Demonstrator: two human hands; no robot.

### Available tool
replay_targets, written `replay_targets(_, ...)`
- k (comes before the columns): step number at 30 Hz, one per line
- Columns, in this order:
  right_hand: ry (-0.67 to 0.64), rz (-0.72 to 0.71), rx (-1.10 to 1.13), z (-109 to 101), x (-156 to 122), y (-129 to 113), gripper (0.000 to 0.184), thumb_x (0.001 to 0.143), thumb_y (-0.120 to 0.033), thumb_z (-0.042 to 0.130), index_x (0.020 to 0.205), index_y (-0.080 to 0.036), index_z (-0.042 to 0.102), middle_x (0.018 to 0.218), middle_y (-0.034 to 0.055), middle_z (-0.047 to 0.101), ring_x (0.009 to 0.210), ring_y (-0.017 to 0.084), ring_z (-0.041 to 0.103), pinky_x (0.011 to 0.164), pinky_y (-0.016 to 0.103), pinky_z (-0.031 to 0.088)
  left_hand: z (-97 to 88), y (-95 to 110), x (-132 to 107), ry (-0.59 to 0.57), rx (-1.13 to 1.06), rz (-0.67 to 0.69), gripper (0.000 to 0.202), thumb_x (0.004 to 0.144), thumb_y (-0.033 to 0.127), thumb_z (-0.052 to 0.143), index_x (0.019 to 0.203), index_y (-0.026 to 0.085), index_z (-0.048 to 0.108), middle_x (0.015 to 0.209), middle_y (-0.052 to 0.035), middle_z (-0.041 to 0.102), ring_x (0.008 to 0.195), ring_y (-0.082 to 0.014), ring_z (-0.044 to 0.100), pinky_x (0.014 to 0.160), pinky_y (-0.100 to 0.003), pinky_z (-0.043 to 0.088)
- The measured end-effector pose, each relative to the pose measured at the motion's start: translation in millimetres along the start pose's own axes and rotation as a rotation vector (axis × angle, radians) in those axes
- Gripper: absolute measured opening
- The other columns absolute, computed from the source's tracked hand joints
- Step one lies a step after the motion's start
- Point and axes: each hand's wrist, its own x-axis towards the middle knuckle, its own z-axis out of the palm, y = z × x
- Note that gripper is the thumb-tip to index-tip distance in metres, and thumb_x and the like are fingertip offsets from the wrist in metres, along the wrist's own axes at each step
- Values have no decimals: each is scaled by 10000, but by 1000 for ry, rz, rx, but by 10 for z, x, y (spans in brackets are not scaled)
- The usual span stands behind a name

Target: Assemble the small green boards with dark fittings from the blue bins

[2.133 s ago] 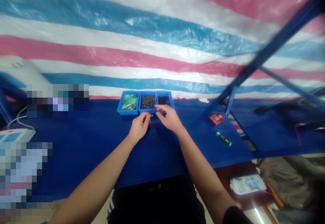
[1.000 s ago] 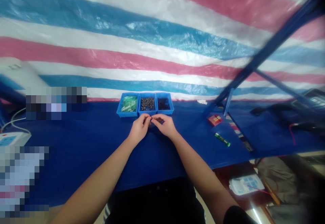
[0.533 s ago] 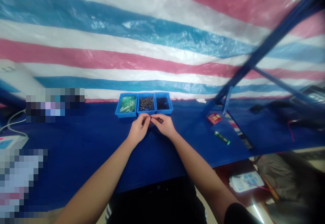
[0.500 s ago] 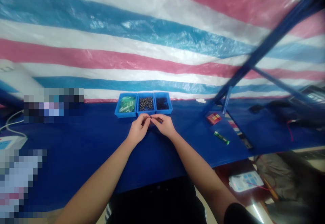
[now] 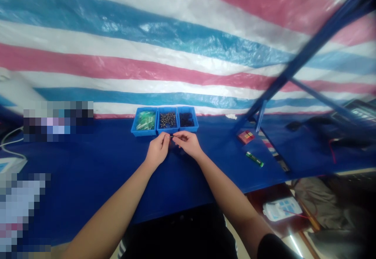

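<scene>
My left hand (image 5: 158, 148) and my right hand (image 5: 188, 143) meet just in front of three blue bins, fingertips pinched close together. Between them shows a tiny thin piece (image 5: 172, 136), too small to name, which both hands appear to grip. The left bin (image 5: 143, 133) holds green-and-clear plastic packets (image 5: 146, 120). Small metal parts (image 5: 167, 120) fill the middle bin (image 5: 168, 130). In the right bin (image 5: 188, 128) lie small black parts (image 5: 186, 119).
On the blue table (image 5: 88, 180), a red box (image 5: 246, 136) and a green tube (image 5: 254, 159) lie to the right. A blue metal post (image 5: 273, 88) slants up behind them. A white plastic case (image 5: 282, 209) rests lower right. White cables (image 5: 11, 153) run along the left edge.
My fingertips have drawn slightly apart, so the thin piece between them now shows. My left fingers have closed tighter together. The whole view has shifted slightly.
</scene>
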Motion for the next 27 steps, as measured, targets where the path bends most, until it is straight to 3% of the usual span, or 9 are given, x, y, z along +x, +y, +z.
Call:
replay_targets(2, 36, 55, 63, 23, 40, -7, 305, 694, -377, 766, 902, -160, 713, 694, 25, 697, 550, 137, 629, 501, 252, 527, -5, 1, 1, 76, 1, -23, 297, 960, 385, 396, 832, 195, 585, 674, 18, 623, 613, -120, 584, 646, -222, 433)
replay_targets(4, 84, 81, 137, 68, 84, -19, 334, 683, -372, 776, 924, -151, 709, 724, 33, 707, 577, 141, 644, 534, 262, 545, -9, 0, 4, 140, -15, -50, 295, 955, 376, 408, 811, 189, 585, 653, 16, 618, 606, -119, 582, 648, -219, 435)
replay_targets(6, 107, 59, 226, 117, 118, -22, 463, 676, -377, 781, 1081, -176, 676, 915, 57, 733, 686, 163, 686, 624, 300, 583, -13, 0, 8, 192, -30, -79, 325, 955, 378, 410, 741, 188, 564, 623, 17, 602, 584, -115, 568, 636, -217, 429)
replay_targets(9, 63, -21, 263, 148, 123, 12, 653, 712, -385, 750, 1317, -268, 534, 1260, 64, 636, 840, 188, 707, 727, 353, 600, -21, 7, 9, 256, -38, -117, 371, 957, 377, 410, 654, 191, 519, 582, 23, 571, 553, -107, 542, 620, -217, 413)
replay_targets(11, 35, -50, 148, 123, 97, 58, 538, 780, -381, 683, 1292, -270, 562, 1268, 60, 631, 832, 185, 706, 727, 354, 597, -26, 9, 12, 291, -40, -138, 380, 956, 374, 411, 637, 193, 510, 571, 24, 565, 556, -108, 541, 626, -220, 412)
replay_targets(14, 33, -117, -198, 53, 48, 122, 265, 851, -318, 592, 1079, -233, 696, 1038, 51, 721, 792, 173, 689, 769, 339, 572, -41, -10, 27, 348, -46, -175, 387, 956, 371, 399, 631, 193, 511, 582, 18, 579, 583, -115, 555, 659, -223, 424)
replay_targets(16, -5, -202, -416, 20, 31, 136, 211, 854, -259, 582, 1013, -229, 719, 969, 45, 726, 819, 172, 668, 811, 327, 545, -55, -40, 44, 412, -34, -225, 395, 957, 366, 383, 628, 193, 515, 588, 16, 590, 600, -121, 563, 684, -229, 428)
replay_targets(20, -140, -311, -605, 23, 21, 95, 267, 862, -177, 564, 1093, -222, 691, 1015, 44, 707, 880, 167, 630, 858, 313, 502, -75, -104, 71, 459, 34, -349, 399, 938, 358, 391, 603, 195, 532, 571, 15, 602, 614, -141, 571, 686, -252, 417)
replay_targets(27, -245, -384, -827, 63, 3, 42, 393, 863, -214, 600, 1255, -183, 614, 1073, 90, 638, 959, 201, 553, 932, 345, 447, -74, -97, 94, 397, 43, -380, 355, 904, 314, 434, 604, 196, 582, 619, 7, 646, 653, -157, 589, 683, -264, 414)
